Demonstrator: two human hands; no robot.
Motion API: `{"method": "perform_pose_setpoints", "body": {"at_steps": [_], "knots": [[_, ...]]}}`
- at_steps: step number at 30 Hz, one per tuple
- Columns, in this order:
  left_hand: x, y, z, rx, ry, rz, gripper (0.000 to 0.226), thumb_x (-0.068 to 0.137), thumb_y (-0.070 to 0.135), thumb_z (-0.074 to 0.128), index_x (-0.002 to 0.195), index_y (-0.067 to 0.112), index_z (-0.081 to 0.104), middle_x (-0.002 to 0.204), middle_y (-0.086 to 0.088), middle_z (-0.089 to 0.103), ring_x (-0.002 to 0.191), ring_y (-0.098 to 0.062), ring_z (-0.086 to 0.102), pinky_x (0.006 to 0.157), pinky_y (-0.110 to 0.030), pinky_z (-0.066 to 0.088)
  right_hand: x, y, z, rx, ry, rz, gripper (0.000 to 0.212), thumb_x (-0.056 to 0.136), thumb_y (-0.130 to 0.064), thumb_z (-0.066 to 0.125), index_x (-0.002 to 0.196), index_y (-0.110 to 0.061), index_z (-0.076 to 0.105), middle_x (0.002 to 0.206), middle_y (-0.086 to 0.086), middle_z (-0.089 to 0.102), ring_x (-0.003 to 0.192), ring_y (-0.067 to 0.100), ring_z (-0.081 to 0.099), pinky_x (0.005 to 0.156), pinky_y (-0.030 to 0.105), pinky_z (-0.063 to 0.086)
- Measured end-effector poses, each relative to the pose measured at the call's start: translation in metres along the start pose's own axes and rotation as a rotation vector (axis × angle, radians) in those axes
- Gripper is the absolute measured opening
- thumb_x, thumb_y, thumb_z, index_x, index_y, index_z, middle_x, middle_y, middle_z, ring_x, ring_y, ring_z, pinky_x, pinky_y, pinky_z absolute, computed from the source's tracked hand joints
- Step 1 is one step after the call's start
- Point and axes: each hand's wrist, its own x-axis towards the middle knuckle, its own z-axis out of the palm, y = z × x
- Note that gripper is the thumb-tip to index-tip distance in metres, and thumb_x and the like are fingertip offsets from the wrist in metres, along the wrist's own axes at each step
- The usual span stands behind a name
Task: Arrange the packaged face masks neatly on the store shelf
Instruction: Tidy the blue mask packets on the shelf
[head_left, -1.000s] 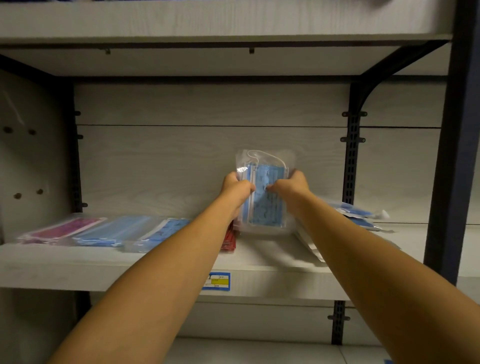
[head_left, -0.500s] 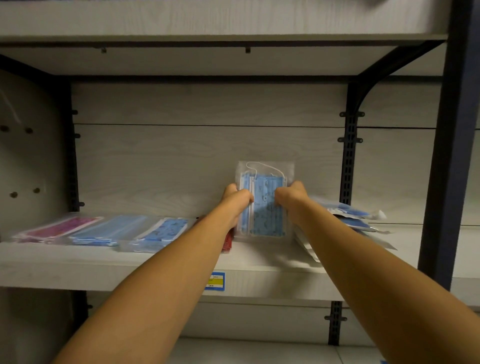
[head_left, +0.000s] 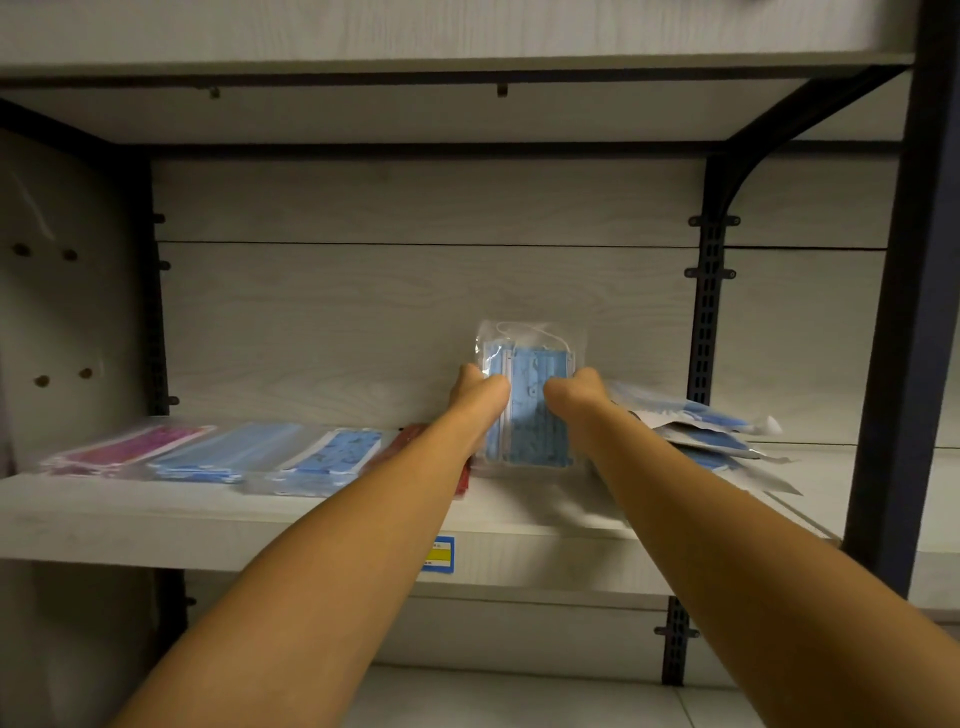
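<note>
Head view shows both forearms reaching over the shelf's front edge, the left hand and right hand pinching an upright blue mask packet by its sides near the back edge. Flat packets line the left end; a loose pile lies right. The left forearm partly hides a red packet, and the fingertips are hidden.

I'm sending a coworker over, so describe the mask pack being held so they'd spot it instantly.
On the middle shelf board, right of the flat row, find the blue mask pack between both hands. Unlike its neighbours lying flat, it stands upright against the back panel.
</note>
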Motion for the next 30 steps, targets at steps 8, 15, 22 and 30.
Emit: {"method": "perform_pose_setpoints", "body": {"at_steps": [8, 15, 22, 30], "knots": [[-0.001, 0.01, -0.004, 0.139, 0.036, 0.09, 0.061, 0.096, 0.005, 0.045, 0.151, 0.007, 0.02, 0.138, -0.02, 0.048, 0.099, -0.026, 0.052, 0.079, -0.032, 0.042, 0.005, -0.01, 0.004, 0.024, 0.065, -0.044, 0.011, 0.095, -0.008, 0.055, 0.103, -0.004, 0.048, 0.09, 0.013, 0.053, 0.09, 0.031, 0.055, 0.078, 0.041, 0.051], [-0.005, 0.003, -0.002, 0.145, 0.041, 0.031, 0.06, 0.093, 0.01, 0.05, 0.147, 0.006, 0.023, 0.136, -0.019, 0.051, 0.107, -0.033, 0.059, 0.08, -0.036, 0.048, -0.002, -0.003, 0.005, -0.062, 0.052, -0.036, 0.014, 0.097, -0.015, 0.051, 0.105, -0.004, 0.048, 0.083, 0.011, 0.05, 0.085, 0.029, 0.053, 0.071, 0.037, 0.044], [-0.005, 0.016, -0.008, 0.275, 0.06, 0.101, 0.063, 0.093, 0.001, 0.053, 0.148, 0.001, 0.023, 0.141, -0.021, 0.047, 0.121, -0.036, 0.057, 0.087, -0.034, 0.05, 0.004, -0.014, 0.002, -0.194, 0.127, -0.128, 0.013, 0.094, -0.01, 0.059, 0.103, -0.003, 0.052, 0.096, 0.013, 0.054, 0.084, 0.026, 0.053, 0.067, 0.034, 0.045], [-0.001, 0.03, -0.018, 0.692, -0.06, 0.115, 0.048, 0.086, 0.012, 0.071, 0.131, 0.001, 0.058, 0.132, -0.017, 0.061, 0.114, -0.032, 0.065, 0.092, -0.037, 0.056, -0.002, -0.028, 0.001, -0.594, 0.096, -0.209, 0.01, 0.091, -0.013, 0.062, 0.094, -0.007, 0.054, 0.085, 0.008, 0.051, 0.069, 0.023, 0.05, 0.066, 0.028, 0.043]]}}
